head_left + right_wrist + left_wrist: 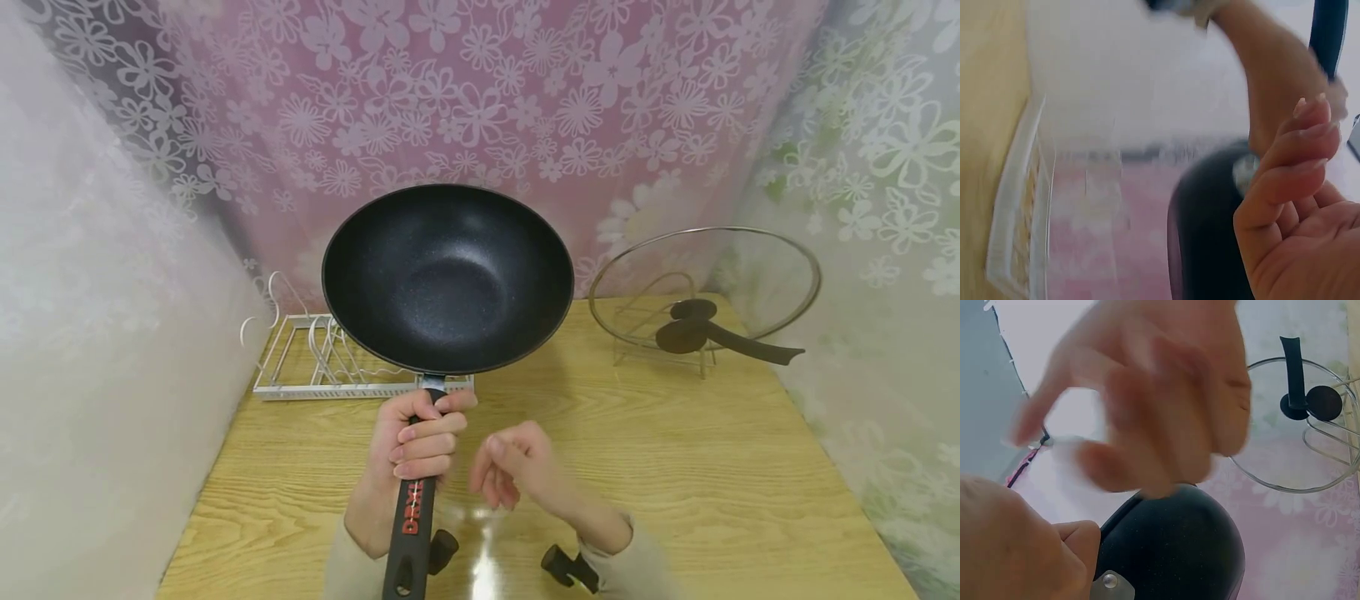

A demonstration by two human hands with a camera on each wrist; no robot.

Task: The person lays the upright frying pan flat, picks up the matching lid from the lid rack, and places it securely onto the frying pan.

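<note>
My left hand [423, 442] grips the black handle [412, 525] of a black wok [450, 283], raised in front of me with its inside facing me. Red lettering marks the handle. Just right of the handle, my right hand [521, 467] is apart from it, fingers loosely bent and holding nothing. That right hand [1160, 400] is blurred in the left wrist view, above the wok [1172, 544]. From the right wrist side, the bent fingers [1291, 169] show with nothing between them, and the left hand's wrist [1279, 81] is behind.
A white wire dish rack [330, 390] stands at the back left, partly behind the wok. At the right, a glass lid [806, 308] with a dark knob and handle [750, 343] leans in a small wire stand [660, 360]. Patterned curtains [480, 100] enclose the wooden table [675, 467].
</note>
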